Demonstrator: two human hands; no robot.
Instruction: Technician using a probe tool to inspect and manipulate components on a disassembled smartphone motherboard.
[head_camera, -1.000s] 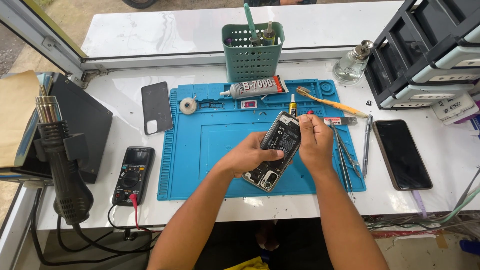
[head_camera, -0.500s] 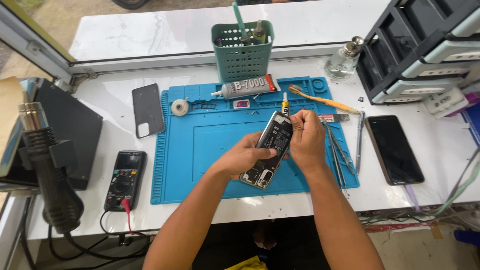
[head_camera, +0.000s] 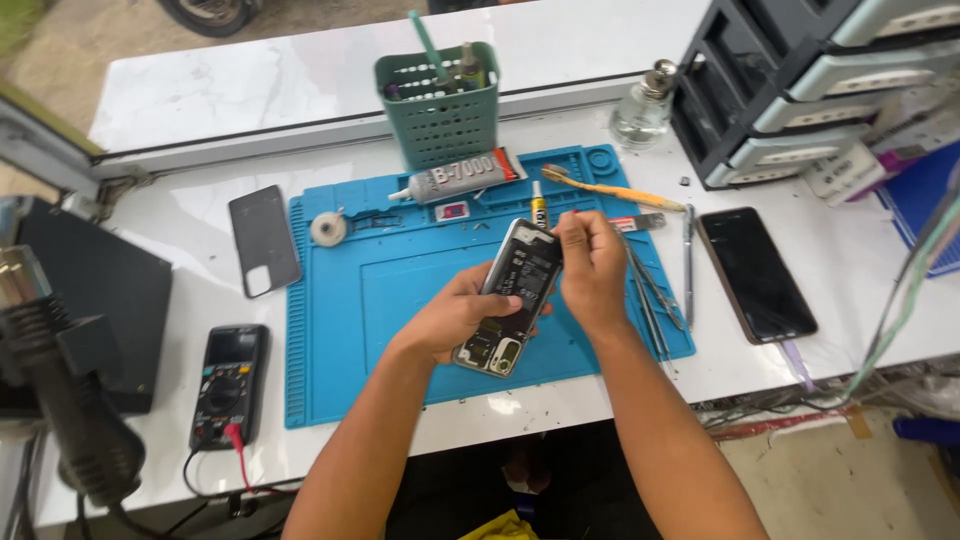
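My left hand (head_camera: 452, 318) cups an opened phone (head_camera: 512, 296) from below, fingers wrapped around its lower half, holding it tilted above the blue mat (head_camera: 350, 320). The phone's back is off, showing dark shielding, small metal parts and a camera cluster at its lower end. My right hand (head_camera: 592, 270) is bent at the wrist, fingertips pinched at the phone's upper right edge; whether they hold something small I cannot tell. Both forearms reach in from the bottom of the view. The mat is rubbery, ribbed at its edges, lying on a white glossy surface (head_camera: 180, 200). On the mat's far edge lie a glue tube (head_camera: 455, 178) and a yellow-handled brush (head_camera: 605, 188). Slim metal tweezers (head_camera: 650, 295) lie right of my hands. A dark phone (head_camera: 755, 272) rests flat farther right, a black multimeter (head_camera: 228, 385) to the left.
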